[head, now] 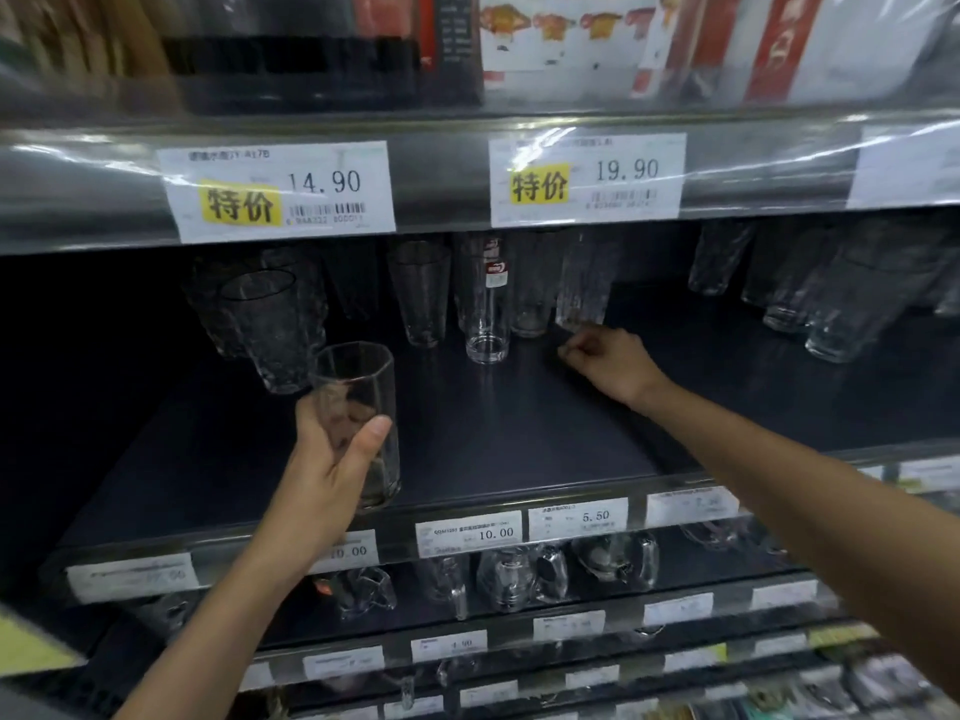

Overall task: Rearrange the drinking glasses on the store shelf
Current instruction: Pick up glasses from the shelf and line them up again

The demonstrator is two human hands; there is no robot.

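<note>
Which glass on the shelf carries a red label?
The tall straight glass in the middle group, left of the right hand. Its red sticker sits near the top; the glasses around it show none, nor does the one in the left hand.

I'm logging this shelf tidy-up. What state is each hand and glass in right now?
left hand: wrapped around a clear glass
held glass: upright, empty, at the shelf's front edge
right hand: fingers curled, holding nothing, by a textured glass
textured glass: standing on the shelf
tall labelled glass: upright, empty, standing free
</note>
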